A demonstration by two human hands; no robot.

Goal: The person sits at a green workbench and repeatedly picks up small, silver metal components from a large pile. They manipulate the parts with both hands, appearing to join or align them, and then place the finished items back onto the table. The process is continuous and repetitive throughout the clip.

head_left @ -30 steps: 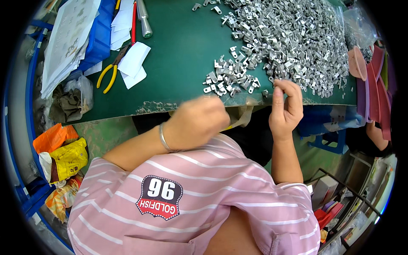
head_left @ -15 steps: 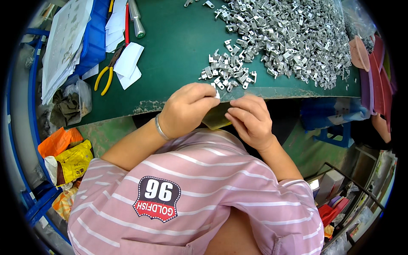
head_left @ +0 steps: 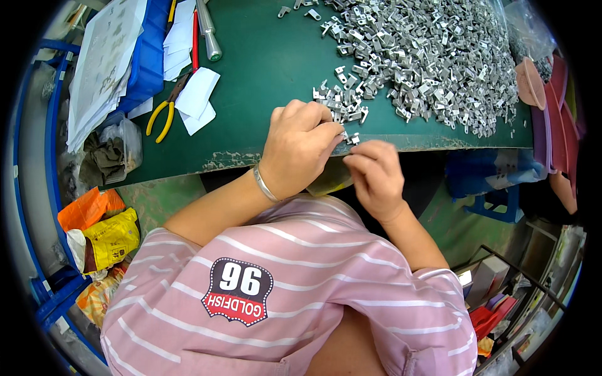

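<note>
My left hand, with a bangle at its wrist, reaches over the table's front edge. Its thumb and forefinger close on a small metal bracket at the near side of a small heap of silvery metal brackets, most of the piece hidden by the fingers. A loose bracket lies by the edge, just right of those fingertips. Close by on the right, my right hand is held off the edge with fingers curled together; what they hold, if anything, is hidden. Below and between the hands shows a yellowish, see-through thing, partly covered.
A large pile of the same brackets covers the green table at right. Yellow-handled pliers, white paper slips and a blue bin are at left. A blue stool stands beneath the table's right side.
My left hand has moved forward and slightly right, to the small heap. My right hand has shifted slightly right and down, away from the left fingertips. The view has shifted slightly.
</note>
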